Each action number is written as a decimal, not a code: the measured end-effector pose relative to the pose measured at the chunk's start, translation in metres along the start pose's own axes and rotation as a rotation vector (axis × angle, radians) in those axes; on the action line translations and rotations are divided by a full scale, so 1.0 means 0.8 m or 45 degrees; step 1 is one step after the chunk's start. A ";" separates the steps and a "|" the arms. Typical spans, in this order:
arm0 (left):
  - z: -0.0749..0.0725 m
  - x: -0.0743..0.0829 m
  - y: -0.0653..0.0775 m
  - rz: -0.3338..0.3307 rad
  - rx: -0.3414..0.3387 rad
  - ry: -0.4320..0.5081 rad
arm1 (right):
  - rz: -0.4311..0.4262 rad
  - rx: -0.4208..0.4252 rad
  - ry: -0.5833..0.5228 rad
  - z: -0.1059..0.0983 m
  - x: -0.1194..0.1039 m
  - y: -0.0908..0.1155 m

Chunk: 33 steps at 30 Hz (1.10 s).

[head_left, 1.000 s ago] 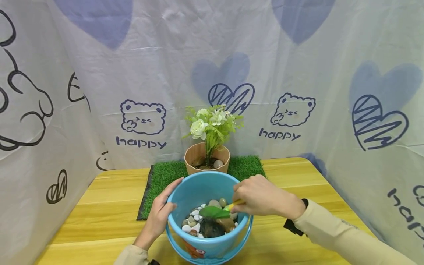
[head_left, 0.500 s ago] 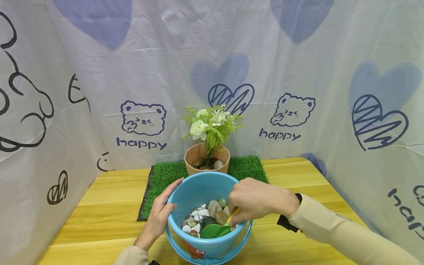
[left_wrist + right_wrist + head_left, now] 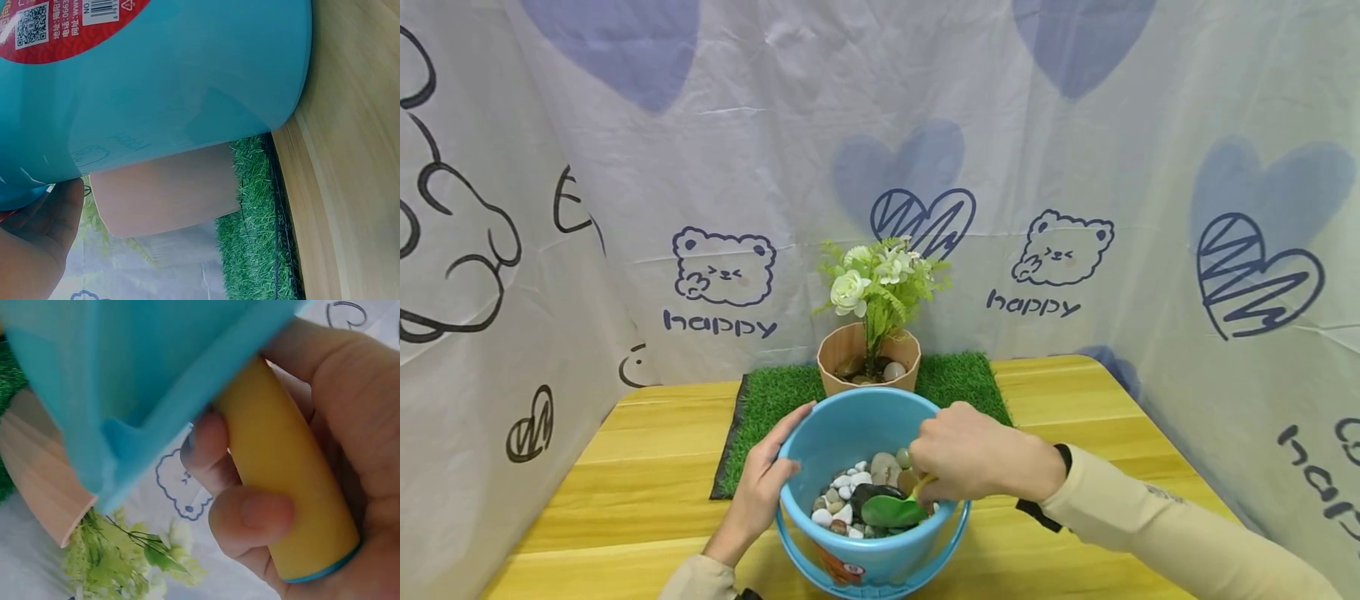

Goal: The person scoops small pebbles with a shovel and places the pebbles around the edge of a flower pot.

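A light-blue bucket [image 3: 853,429] stands upright on the table, with white, tan and dark stones [image 3: 846,483] inside it. My left hand [image 3: 762,483] grips its left rim, thumb over the edge and fingers along the outside wall. In the left wrist view that hand [image 3: 40,247] is at the rim. Inside the bucket, my right hand [image 3: 967,454] holds a small shovel with a green scoop [image 3: 891,511], low among the stones near the front wall. The right wrist view shows the fingers wrapped round its yellow handle [image 3: 290,472]. Part of the scoop is against a dark stone.
Behind the bucket, a peach flowerpot [image 3: 868,385] with white flowers [image 3: 850,292] and several stones stands on an artificial grass mat [image 3: 775,417]. The yellow wooden table [image 3: 647,467] is enclosed by a printed cloth [image 3: 790,167] at the back and sides. The bucket's handle [image 3: 958,542] hangs down in front.
My right hand has moved slightly left and down, bringing the scoop from above the stones down among them near the front wall. A dark stone has shifted. The left hand stays on the rim.
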<state>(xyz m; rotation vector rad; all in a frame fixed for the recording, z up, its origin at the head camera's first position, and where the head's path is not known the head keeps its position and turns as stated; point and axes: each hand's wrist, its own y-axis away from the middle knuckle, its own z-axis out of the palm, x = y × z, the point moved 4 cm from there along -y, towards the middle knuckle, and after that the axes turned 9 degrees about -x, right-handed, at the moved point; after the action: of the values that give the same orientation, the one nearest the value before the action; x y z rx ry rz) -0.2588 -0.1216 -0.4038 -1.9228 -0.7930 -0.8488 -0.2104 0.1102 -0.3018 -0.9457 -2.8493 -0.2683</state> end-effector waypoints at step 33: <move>-0.001 0.000 0.000 -0.006 0.012 -0.030 | 0.030 0.360 0.167 0.036 0.045 -0.027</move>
<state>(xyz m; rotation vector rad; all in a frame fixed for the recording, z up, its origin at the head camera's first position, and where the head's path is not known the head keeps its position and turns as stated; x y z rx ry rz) -0.2591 -0.1221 -0.4036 -1.9271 -0.8143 -0.8249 -0.2537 0.1199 -0.3266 -0.8687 -2.6613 0.0717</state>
